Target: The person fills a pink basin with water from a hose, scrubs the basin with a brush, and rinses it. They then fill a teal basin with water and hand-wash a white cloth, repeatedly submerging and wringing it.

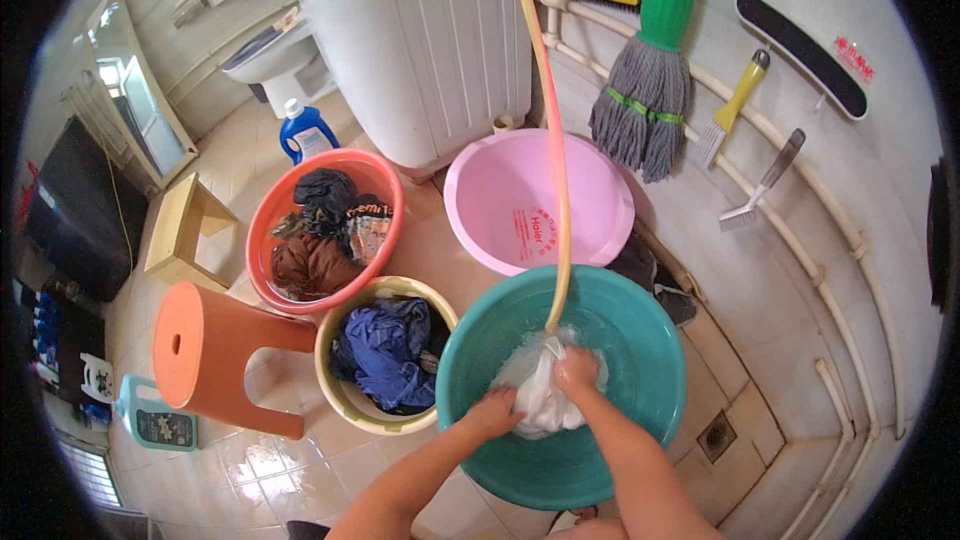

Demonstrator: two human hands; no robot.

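Observation:
A white cloth lies wet and bunched in the teal basin, which has water in it. At the cloth's left edge, my left hand has its fingers closed on the fabric. My right hand grips the upper right of the cloth in a closed hold. Down from above comes a yellow hose, pinkish partway along, its lower end at the top of the cloth between my hands. Some of the fabric and my fingertips are hidden in the folds.
A pink basin stands behind. To the left are a red basin of dark clothes, a cream basin of blue clothes, an orange stool and a blue detergent bottle. A mop and brushes hang at right.

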